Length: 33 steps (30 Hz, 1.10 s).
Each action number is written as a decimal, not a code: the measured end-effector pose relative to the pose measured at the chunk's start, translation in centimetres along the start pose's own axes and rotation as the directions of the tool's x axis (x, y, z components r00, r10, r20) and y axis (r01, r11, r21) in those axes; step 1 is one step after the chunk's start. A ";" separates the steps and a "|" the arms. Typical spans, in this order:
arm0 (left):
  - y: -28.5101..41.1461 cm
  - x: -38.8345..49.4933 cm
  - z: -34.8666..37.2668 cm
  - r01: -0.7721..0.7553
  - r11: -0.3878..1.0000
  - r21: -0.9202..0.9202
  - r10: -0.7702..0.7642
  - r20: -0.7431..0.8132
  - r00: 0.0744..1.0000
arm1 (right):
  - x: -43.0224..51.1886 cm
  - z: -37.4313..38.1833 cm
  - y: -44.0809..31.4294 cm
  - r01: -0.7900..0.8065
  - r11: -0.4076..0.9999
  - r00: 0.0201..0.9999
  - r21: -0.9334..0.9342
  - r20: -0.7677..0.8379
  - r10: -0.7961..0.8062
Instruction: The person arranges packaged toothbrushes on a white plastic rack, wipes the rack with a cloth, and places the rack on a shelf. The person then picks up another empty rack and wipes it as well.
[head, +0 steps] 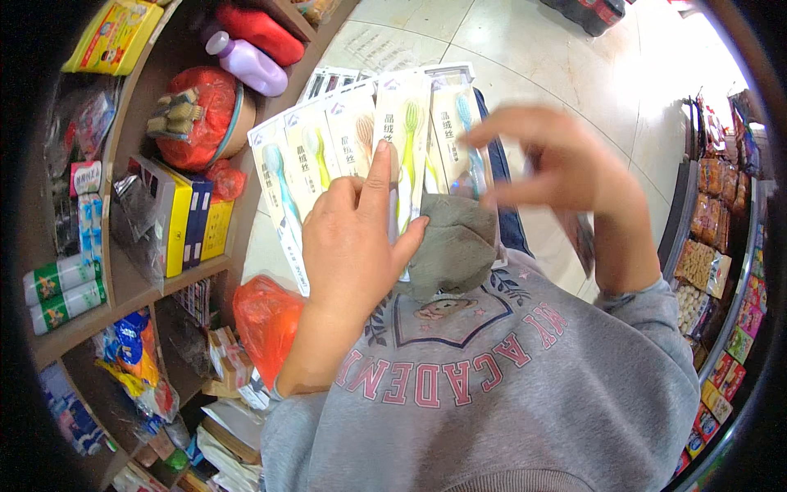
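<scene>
Several flat toothbrush packs are fanned out over my lap. My left hand (350, 227) rests on them, index finger stretched out and thumb apart, beside a pack with a green toothbrush (407, 147). To its left are packs with a blue toothbrush (280, 178) and a yellow-green toothbrush (316, 154); an orange-brown toothbrush (364, 132) is partly behind my fingers. A crumpled grey-green cloth (455, 243) lies by my left thumb over the packs' lower ends. My right hand (553, 160), blurred, hovers with fingers apart near the rightmost pack with a light-blue toothbrush (473, 150).
Wooden shelves (135, 295) on the left hold a purple bottle (255, 64), a red-wrapped tub (203, 117) and boxes. A red plastic bag (267, 323) is beside my left forearm. Packaged snacks (713, 215) line a rack at right. Dark bottles (590, 15) stand on the tiled floor (522, 49).
</scene>
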<state>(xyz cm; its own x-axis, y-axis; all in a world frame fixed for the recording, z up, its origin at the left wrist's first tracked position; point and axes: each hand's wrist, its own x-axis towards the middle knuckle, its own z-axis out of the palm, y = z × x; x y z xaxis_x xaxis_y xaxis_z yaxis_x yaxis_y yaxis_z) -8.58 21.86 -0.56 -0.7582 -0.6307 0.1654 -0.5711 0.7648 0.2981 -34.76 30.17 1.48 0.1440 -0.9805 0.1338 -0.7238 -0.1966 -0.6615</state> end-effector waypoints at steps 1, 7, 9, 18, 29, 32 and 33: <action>0.1 0.1 -0.1 0.010 1.000 -0.022 -0.010 0.009 1.000 | -0.9 1.5 0.0 0.056 0.998 0.996 0.029 0.064 -0.057; -2.5 -1.4 -1.5 0.115 0.960 -0.255 -0.151 -0.128 0.980 | -2.6 5.9 -4.9 -0.093 0.990 0.909 -0.103 0.396 0.126; -4.8 -3.5 -1.9 0.227 0.839 -0.495 -0.340 -0.151 0.928 | -2.6 4.5 -3.9 0.007 0.998 0.941 -0.060 0.338 0.013; -8.6 -7.2 -5.2 0.001 0.343 -0.939 -0.837 -0.306 0.453 | 5.7 3.3 -5.9 0.226 0.935 0.961 0.274 -0.220 -0.168; -5.3 -7.0 -4.4 0.029 0.078 -0.997 -0.669 -0.031 0.742 | 5.7 0.0 -1.3 -0.119 0.827 0.983 0.550 0.185 0.018; -2.0 -4.9 -2.6 0.070 -0.022 -0.997 -0.504 0.071 0.861 | 3.3 1.8 -3.0 -0.123 0.901 0.975 0.415 0.220 0.032; 0.1 -3.6 -2.5 0.110 -0.010 -0.994 -0.506 0.100 0.857 | 2.5 2.7 -3.0 -0.156 0.827 0.980 0.541 0.192 0.059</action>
<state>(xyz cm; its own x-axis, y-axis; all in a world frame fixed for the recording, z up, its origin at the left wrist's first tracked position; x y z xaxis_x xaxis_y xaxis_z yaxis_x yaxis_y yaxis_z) -5.16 23.90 1.21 -0.3923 -0.9141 -0.1026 0.2348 -0.2074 0.9497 -30.38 28.27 1.82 0.2278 -0.9724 -0.0497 -0.2560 -0.0105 -0.9666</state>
